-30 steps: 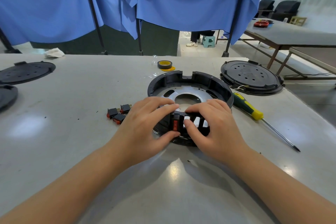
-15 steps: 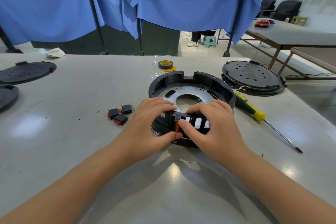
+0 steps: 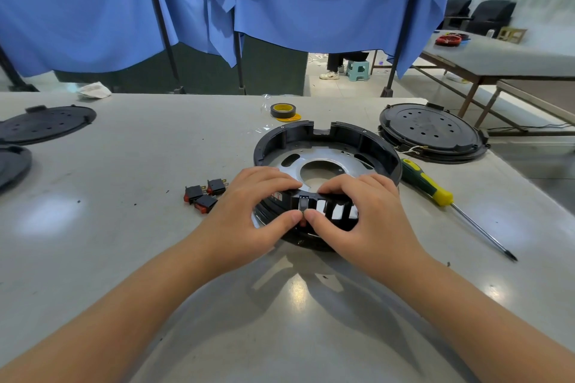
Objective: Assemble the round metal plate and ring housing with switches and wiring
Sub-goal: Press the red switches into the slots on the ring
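From the head camera, both hands sit on the near wall of the black ring housing (image 3: pixel 326 146), which lies on the desk (image 3: pixel 155 149) with the round metal plate (image 3: pixel 323 158) seated inside it. The left hand (image 3: pixel 249 211) curls its fingers over the rim while its thumb meets the right thumb low on the outer wall; the right hand (image 3: pixel 357 214) likewise hooks over the rim, and the two thumbs press a rocker switch (image 3: pixel 302 207) at a slot in the wall. The step in hand looks like seating this switch; whether it has clicked home cannot be told. Beside the right thumb several slots (image 3: pixel 337 211) show empty. Just left of the left hand lie three spare switches (image 3: pixel 203 194); right of the right hand lies a screwdriver (image 3: pixel 435 193). Next would likely be firm, square thumb pressure, then reaching left for another switch.
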Motion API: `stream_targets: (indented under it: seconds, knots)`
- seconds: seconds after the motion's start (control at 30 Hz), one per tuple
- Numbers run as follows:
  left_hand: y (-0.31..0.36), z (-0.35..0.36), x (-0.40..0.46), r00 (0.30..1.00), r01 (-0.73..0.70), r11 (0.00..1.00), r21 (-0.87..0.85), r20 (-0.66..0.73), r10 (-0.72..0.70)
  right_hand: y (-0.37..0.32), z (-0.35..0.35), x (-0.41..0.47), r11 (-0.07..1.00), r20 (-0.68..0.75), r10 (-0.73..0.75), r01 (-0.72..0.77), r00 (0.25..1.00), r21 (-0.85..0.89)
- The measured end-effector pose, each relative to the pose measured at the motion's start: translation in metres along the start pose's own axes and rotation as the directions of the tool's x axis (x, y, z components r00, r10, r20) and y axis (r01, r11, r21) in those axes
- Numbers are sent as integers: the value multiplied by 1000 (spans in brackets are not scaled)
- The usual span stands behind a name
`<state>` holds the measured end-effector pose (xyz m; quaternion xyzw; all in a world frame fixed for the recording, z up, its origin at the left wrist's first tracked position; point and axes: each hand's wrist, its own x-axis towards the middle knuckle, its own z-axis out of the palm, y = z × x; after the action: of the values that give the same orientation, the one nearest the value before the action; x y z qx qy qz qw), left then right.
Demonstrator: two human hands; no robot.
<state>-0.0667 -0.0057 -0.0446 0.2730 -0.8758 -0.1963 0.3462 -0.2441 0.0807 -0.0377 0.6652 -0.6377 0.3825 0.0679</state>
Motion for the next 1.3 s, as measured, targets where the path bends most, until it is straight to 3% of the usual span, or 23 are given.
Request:
stream_targets:
  seconds: [0.1, 0.33, 1.3]
  knots:
    - [2, 0, -1, 1000, -3, 1000, 7, -12, 3, 0, 0, -2, 999, -1, -6, 6, 1000, 34]
    - [3, -1, -1, 1000, -19, 1000, 15, -5, 19, -3, 4, -3, 970, 14, -238, 238, 971, -41]
    - [-2, 0, 1, 1000, -1, 1000, 2, -2, 1, -10, 4, -3, 980, 13, -200, 200, 980, -20]
